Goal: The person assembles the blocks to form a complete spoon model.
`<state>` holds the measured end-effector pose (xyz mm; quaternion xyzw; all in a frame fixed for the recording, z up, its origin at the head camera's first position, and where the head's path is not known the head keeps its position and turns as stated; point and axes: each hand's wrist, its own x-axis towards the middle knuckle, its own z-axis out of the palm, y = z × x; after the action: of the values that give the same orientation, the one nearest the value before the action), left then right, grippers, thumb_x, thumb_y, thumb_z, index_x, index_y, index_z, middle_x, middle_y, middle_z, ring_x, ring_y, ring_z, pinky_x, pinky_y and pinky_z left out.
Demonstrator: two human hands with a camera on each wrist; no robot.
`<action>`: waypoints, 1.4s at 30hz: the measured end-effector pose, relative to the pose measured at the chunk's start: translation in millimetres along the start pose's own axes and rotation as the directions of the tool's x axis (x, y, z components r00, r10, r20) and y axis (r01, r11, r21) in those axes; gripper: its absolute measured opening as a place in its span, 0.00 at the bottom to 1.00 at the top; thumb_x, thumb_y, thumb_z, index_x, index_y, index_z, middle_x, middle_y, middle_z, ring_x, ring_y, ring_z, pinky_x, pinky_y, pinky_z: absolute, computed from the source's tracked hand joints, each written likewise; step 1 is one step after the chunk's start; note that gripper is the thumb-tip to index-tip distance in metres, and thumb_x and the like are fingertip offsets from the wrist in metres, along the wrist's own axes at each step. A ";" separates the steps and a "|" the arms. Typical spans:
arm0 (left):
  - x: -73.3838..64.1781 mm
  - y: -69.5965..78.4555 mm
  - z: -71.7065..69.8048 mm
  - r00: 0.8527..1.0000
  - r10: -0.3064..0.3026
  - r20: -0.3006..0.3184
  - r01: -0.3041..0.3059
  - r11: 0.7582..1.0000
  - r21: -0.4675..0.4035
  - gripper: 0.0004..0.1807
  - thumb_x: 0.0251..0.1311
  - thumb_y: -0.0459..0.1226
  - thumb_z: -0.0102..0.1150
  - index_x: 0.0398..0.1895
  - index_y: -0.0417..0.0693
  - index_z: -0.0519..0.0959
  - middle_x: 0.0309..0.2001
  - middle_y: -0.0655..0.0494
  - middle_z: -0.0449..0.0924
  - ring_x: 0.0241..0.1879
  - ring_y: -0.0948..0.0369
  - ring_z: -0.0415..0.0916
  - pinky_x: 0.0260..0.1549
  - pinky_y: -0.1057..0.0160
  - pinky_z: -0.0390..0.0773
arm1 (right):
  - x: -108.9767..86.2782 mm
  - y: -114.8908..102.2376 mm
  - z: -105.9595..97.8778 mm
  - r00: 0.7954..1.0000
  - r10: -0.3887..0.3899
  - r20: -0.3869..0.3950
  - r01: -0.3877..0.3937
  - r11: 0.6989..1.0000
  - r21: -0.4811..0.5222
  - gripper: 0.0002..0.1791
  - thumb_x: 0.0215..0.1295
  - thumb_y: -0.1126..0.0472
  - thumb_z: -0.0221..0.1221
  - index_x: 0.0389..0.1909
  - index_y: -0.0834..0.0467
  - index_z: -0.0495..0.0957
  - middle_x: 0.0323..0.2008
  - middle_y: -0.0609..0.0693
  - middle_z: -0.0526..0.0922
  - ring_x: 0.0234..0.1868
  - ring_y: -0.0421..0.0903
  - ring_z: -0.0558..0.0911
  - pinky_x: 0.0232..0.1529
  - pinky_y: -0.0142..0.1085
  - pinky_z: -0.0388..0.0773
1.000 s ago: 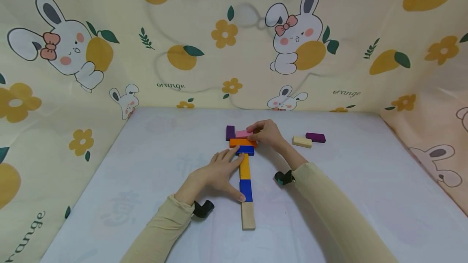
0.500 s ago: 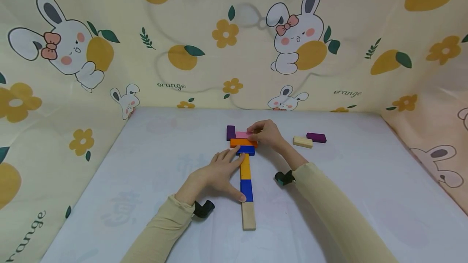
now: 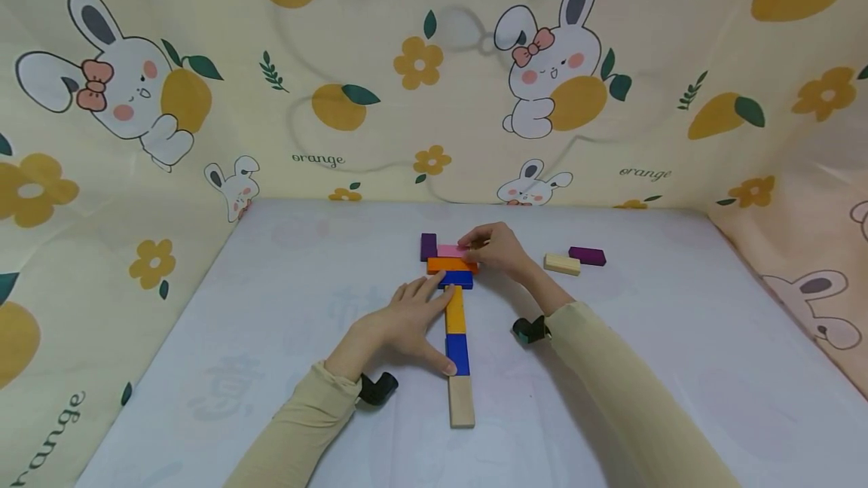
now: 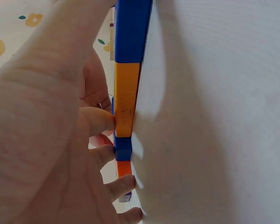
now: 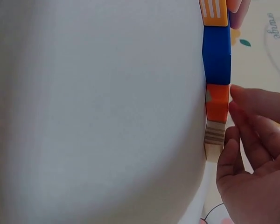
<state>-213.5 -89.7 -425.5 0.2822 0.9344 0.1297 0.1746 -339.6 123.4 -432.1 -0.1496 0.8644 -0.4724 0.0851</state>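
Note:
In the head view, a wooden block point(image 3: 462, 401), a blue block point(image 3: 457, 356) and a yellow block point(image 3: 455, 315) form an upright line. Beyond them, a short blue block point(image 3: 459, 279) and an orange block point(image 3: 450, 266) lie crosswise. Behind the orange one is a pink block point(image 3: 450, 251), with a purple block point(image 3: 429, 247) standing lengthwise at its left. My right hand point(image 3: 500, 251) pinches the pink block's right end between thumb and forefinger. Along the line's left side rests my left hand point(image 3: 403, 322), fingers spread, thumb at the lower blue block, forefinger at the yellow block's far end.
Right of the hands lie a loose cream block point(image 3: 561, 264) and a dark purple block point(image 3: 587, 256). A white cloth point(image 3: 271, 322) covers the table. Behind it hangs a patterned curtain point(image 3: 380, 134) with rabbits and oranges.
The pink block has settled slightly lower behind the orange block since a second ago. Both hands have stayed almost in place.

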 end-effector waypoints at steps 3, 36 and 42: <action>-0.4 0.1 -0.2 1.000 0.005 -0.001 -0.005 1.000 -0.002 0.70 0.36 0.75 0.63 0.80 0.57 0.43 0.79 0.54 0.27 0.75 0.46 0.31 0.69 0.40 0.35 | 0.5 -0.6 -0.9 1.000 -0.018 0.023 0.018 1.000 -0.010 0.10 0.61 0.67 0.66 0.43 0.60 0.86 0.40 0.52 0.84 0.41 0.52 0.77 0.41 0.37 0.79; -2.0 2.4 1.7 1.000 -0.002 -0.015 0.001 1.000 -0.026 0.70 0.36 0.75 0.64 0.80 0.57 0.44 0.79 0.54 0.28 0.75 0.47 0.31 0.69 0.41 0.36 | -85.2 43.7 -120.8 0.977 0.097 -0.191 -0.107 0.993 -0.043 0.23 0.61 0.53 0.69 0.51 0.65 0.82 0.50 0.57 0.83 0.50 0.48 0.77 0.47 0.37 0.71; -2.1 1.0 1.7 1.000 0.003 -0.014 -0.004 1.000 -0.022 0.70 0.37 0.75 0.64 0.80 0.57 0.43 0.79 0.54 0.27 0.75 0.47 0.30 0.69 0.42 0.35 | -91.7 59.2 -130.8 0.974 0.144 -0.177 -0.156 0.986 -0.058 0.21 0.63 0.55 0.67 0.51 0.64 0.82 0.54 0.57 0.81 0.51 0.49 0.76 0.44 0.35 0.76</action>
<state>-210.6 -89.9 -426.2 0.2811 0.9336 0.1421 0.1710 -301.6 288.2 -410.9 -0.0455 0.8936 -0.4447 0.0401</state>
